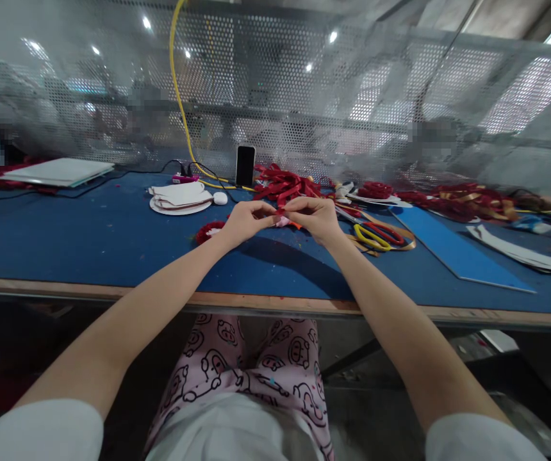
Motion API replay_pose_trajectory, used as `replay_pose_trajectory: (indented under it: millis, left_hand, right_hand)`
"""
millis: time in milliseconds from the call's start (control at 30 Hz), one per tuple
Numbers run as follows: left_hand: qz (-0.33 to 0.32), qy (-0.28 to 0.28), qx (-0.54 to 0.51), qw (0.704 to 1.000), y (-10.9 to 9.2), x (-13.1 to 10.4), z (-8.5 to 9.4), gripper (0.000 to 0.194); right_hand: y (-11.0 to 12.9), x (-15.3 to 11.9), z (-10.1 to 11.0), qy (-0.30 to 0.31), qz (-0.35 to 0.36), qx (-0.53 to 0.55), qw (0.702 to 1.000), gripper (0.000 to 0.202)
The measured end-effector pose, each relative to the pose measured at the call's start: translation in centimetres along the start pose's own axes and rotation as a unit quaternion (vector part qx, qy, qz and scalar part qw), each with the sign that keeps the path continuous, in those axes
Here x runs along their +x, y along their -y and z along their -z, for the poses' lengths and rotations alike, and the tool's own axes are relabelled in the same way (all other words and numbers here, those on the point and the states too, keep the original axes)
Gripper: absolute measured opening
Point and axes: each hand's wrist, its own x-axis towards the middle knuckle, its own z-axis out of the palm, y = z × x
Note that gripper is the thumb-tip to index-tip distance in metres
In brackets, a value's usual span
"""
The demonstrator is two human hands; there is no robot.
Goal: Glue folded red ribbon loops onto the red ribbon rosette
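Pinching a small red ribbon piece [280,212] between both hands, the person holds it over the blue table [112,240], in front of a red ribbon pile [289,184]. Left hand [247,222]: thumb and fingertips closed on its left side. Right hand [320,219]: same grip, right side. Can't make out its exact shape from where I'm standing; a pink bit [283,221] shows just below. Fuzzy red item [205,234] lies beside the left wrist. Yellow-handled scissors [371,237] near the right. Further out: upright phone [245,166] behind, white stack [180,200] and small white case [220,198] left, blue board [460,253] right.
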Motion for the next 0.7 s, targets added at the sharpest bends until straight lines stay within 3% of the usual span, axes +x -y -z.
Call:
replay_pose_trajectory:
  millis: [200,700]
  left_hand:
    - [0.037,-0.006,-0.062,0.997,-0.14,-0.12,-0.06,0.044]
    - [0.032,-0.035,-0.101,0.994,-0.23,-0.24,-0.24,0.037]
  right_hand:
    - [-0.13,-0.06,-0.08,0.007,0.009,-0.002,1.0,0.032]
    - [-0.02,-0.14,-0.23,0.007,0.015,0.002,1.0,0.026]
